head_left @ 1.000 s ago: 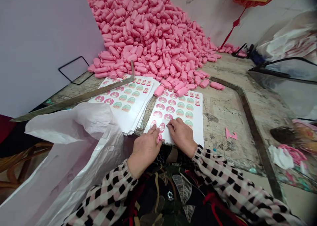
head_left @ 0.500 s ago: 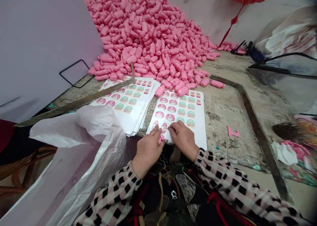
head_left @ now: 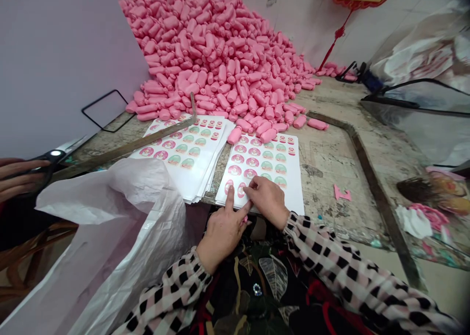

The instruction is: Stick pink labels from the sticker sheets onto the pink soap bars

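Note:
A sheet of stickers (head_left: 295, 178) with rows of pink and green labels lies on top of a pile at the table's front edge. My left hand (head_left: 223, 234) rests at its lower edge, index finger stretched onto the sheet, the other fingers curled around a pink bottle-shaped piece (head_left: 245, 219) that is mostly hidden. My right hand (head_left: 270, 200) pinches at a pink oval sticker (head_left: 241, 190) in the bottom row. Whether that sticker's edge has lifted, I cannot tell.
A big heap of pink bottle-shaped pieces (head_left: 220, 56) covers the back. Another sticker pile (head_left: 183, 178) lies left, under a metal bar (head_left: 125, 151). A white bag (head_left: 147, 198) hangs front left. Another person's hand (head_left: 22, 178) holds scissors (head_left: 60, 154) at far left. A metal bar (head_left: 370, 173) runs right.
My left index finger has stretched out onto the sheet, and the pink piece has slipped lower under my hand. Another person's hand with scissors has come in at the left.

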